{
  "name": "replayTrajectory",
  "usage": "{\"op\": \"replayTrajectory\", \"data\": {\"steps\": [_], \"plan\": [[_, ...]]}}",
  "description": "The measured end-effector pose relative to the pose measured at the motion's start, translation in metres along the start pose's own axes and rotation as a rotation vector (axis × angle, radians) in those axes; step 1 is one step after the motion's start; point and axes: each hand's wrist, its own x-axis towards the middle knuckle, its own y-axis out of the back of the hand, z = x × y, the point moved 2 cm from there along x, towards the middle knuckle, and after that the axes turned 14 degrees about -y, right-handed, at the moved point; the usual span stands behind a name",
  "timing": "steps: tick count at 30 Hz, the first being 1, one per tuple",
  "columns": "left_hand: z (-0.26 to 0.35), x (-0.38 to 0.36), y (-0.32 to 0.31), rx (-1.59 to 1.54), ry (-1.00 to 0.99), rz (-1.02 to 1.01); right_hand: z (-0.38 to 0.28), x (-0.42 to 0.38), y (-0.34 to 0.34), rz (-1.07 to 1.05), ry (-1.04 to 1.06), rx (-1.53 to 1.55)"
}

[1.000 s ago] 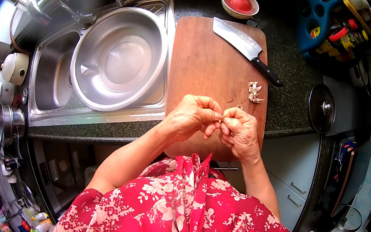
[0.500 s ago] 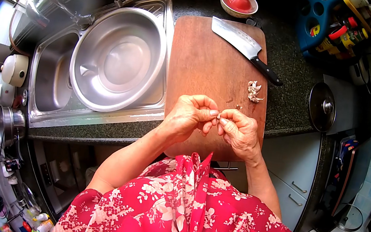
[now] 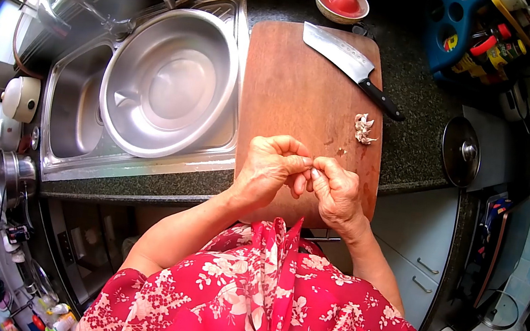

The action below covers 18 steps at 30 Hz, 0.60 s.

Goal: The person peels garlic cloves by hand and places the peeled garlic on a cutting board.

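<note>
a dark speckled kitchen counter carries a wooden cutting board, and both hands meet over the board's near end, knuckles up and fingers curled inward. the left hand and right hand pinch fingertip to fingertip on a tiny pale piece, probably a garlic clove, mostly hidden between them. beyond the right hand lie garlic skins and, farther off, a cleaver and a small bowl; a steel basin sits in the sink beyond the left hand.
</note>
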Motion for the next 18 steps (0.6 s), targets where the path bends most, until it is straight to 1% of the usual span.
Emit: {"op": "replayTrajectory", "data": {"steps": [1, 3, 4, 6, 7, 9, 10, 11, 12, 13, 14, 15, 16, 17, 18], "plan": [[-0.001, 0.000, 0.001, -0.002, 0.008, 0.009, 0.001, 0.000, -0.001, 0.001, -0.001, 0.000], [-0.003, 0.000, 0.002, -0.004, 0.016, 0.017, 0.002, 0.000, -0.002, 0.078, 0.104, -0.111], [-0.005, 0.001, 0.004, 0.020, 0.028, 0.017, 0.004, 0.001, -0.003, 0.079, 0.104, -0.111], [-0.006, 0.001, 0.005, 0.045, 0.040, 0.015, 0.005, 0.001, -0.004, 0.137, 0.186, -0.153], [-0.006, 0.001, 0.004, -0.004, 0.058, 0.021, 0.005, 0.000, -0.005, 0.137, 0.187, -0.153], [-0.006, 0.002, 0.007, -0.054, 0.076, 0.027, 0.007, -0.001, -0.006, 0.058, -0.056, 0.106], [-0.008, 0.003, 0.009, -0.184, 0.159, -0.012, 0.006, -0.001, -0.004, 0.056, -0.055, 0.106], [-0.010, 0.003, 0.012, -0.315, 0.242, -0.051, 0.010, -0.001, -0.003, -0.083, -0.293, 0.475], [-0.010, 0.004, 0.015, -0.315, 0.242, -0.050, 0.012, -0.001, -0.004, -0.224, -0.531, 0.843], [-0.012, 0.004, 0.016, -0.386, 0.287, -0.083, 0.008, -0.002, -0.005, -0.252, -0.564, 0.965], [-0.012, 0.004, 0.015, -0.456, 0.332, -0.117, 0.009, -0.001, -0.005, -0.252, -0.564, 0.964], [-0.012, 0.004, 0.015, -0.457, 0.332, -0.117, 0.009, -0.001, -0.005, -0.263, -0.565, 1.028], [-0.010, 0.004, 0.014, -0.384, 0.291, -0.110, 0.010, -0.001, -0.005, -0.274, -0.567, 1.093], [-0.009, 0.003, 0.013, -0.311, 0.250, -0.101, 0.009, -0.001, -0.005, -0.276, -0.569, 1.092], [-0.008, 0.002, 0.011, -0.311, 0.250, -0.100, 0.009, 0.000, -0.004, -0.256, -0.554, 1.032]]}}
